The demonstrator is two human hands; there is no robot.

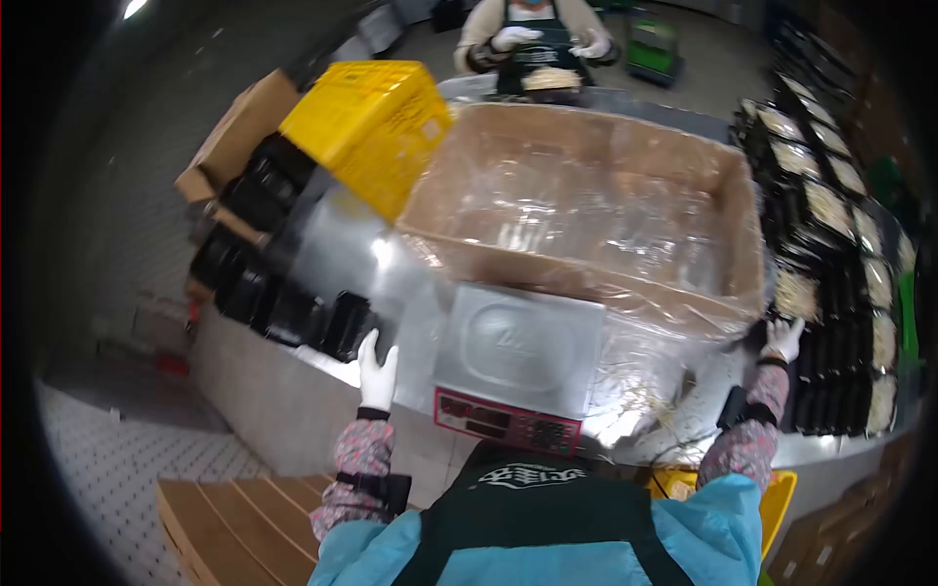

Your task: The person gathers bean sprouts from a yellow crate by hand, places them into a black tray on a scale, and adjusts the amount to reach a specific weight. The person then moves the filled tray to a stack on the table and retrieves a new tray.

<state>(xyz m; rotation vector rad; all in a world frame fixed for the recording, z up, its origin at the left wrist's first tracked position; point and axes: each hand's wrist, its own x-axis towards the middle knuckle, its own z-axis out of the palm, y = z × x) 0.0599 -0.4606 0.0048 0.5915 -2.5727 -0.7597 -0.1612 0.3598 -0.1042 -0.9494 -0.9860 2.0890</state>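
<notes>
My left hand (377,373), in a white glove, is open with thumb and fingers apart. It is just beside an empty black plastic tray (347,325) at the end of a row of such trays. My right hand (782,340), also gloved, is at the near end of a black tray filled with pale, thin strands that look like enoki mushrooms (796,293). Its fingers appear to grip that tray's edge, partly hidden. Between my hands lies a scale (518,342) with a bare metal plate and a red-framed panel.
A large cardboard box (586,264) lined with clear plastic stands behind the scale. Left of it are a yellow crate (376,122) and a carton (239,137) of black trays. Stacked filled trays (831,210) line the right side. Opposite, a co-worker's gloved hands (515,37) are raised.
</notes>
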